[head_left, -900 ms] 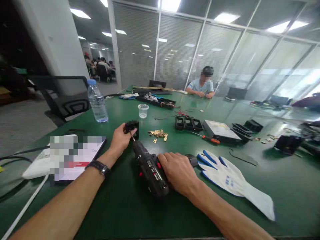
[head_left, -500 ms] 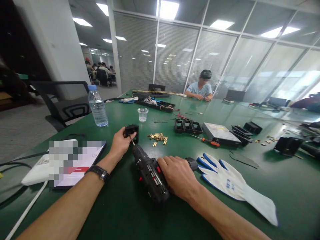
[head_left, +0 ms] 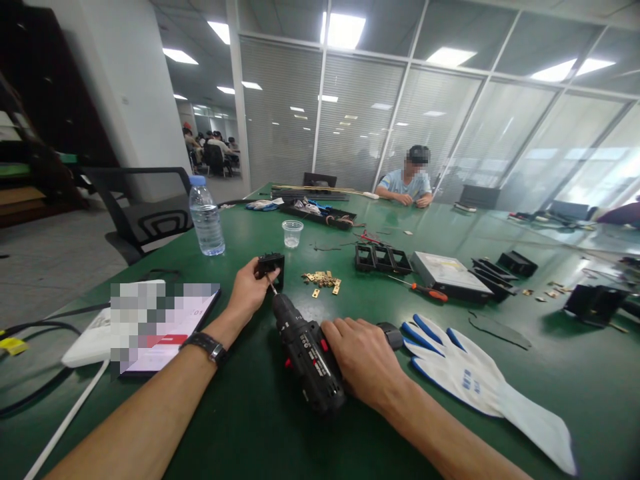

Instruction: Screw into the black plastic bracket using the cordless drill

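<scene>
Black plastic part (head_left: 271, 265) stands on the green table (head_left: 550, 387) in the middle of the frame, held closed in the left hand (head_left: 249, 290). The right hand (head_left: 363, 360) is wrapped around the black drill (head_left: 307, 353), and its bit touches the part. Brass pieces (head_left: 323, 280) lie just beside it, and 1 white glove (head_left: 480, 383) lies at lower right.

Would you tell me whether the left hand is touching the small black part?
Touching: the head view shows the left hand with fingers wrapped around the small black part.
</scene>
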`<action>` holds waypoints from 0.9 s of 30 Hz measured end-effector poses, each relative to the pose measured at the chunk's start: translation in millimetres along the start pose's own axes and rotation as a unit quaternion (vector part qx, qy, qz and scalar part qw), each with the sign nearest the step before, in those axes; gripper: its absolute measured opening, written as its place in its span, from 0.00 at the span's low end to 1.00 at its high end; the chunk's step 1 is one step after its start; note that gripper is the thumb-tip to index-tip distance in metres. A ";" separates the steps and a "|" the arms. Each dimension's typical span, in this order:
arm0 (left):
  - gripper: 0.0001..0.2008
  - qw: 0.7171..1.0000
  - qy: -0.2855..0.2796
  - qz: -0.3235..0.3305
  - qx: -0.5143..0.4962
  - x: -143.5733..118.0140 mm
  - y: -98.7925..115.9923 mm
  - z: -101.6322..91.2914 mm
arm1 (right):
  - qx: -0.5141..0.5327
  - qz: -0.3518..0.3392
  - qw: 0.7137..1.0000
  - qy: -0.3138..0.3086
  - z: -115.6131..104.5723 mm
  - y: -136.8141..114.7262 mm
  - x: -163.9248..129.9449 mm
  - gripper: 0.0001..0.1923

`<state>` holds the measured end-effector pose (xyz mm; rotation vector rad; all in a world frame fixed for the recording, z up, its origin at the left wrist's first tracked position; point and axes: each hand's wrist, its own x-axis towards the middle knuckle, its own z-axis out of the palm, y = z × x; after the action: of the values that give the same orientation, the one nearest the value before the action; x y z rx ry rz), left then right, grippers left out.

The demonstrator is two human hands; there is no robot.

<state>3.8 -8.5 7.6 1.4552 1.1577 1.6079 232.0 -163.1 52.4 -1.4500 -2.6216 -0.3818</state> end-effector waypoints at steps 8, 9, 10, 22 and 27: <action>0.22 1.000 -0.002 0.001 0.014 -0.5 -1.7 -1.1 | -0.002 0.002 1.000 -0.002 0.0 -0.8 0.4 0.07; 0.21 1.000 -0.004 0.003 0.016 -0.4 -2.3 -1.3 | -0.003 0.002 1.000 -0.001 -0.1 -0.8 0.5 0.06; 0.21 1.000 -0.006 0.005 0.018 -0.3 -2.8 -1.4 | -0.004 0.001 1.000 -0.001 -0.1 -0.8 0.6 0.06; 0.19 1.000 -0.001 0.003 0.016 -2.3 4.4 0.1 | -0.007 0.005 1.000 -0.014 -1.7 -1.8 0.1 0.07; 0.19 1.000 0.007 -0.003 0.003 -3.1 4.9 1.9 | -0.008 0.012 0.999 -0.044 -5.9 -1.6 0.5 0.09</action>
<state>6.6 -12.9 10.8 1.4441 1.1745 1.6151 230.3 -165.2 57.9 -1.5370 -2.6708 -0.3456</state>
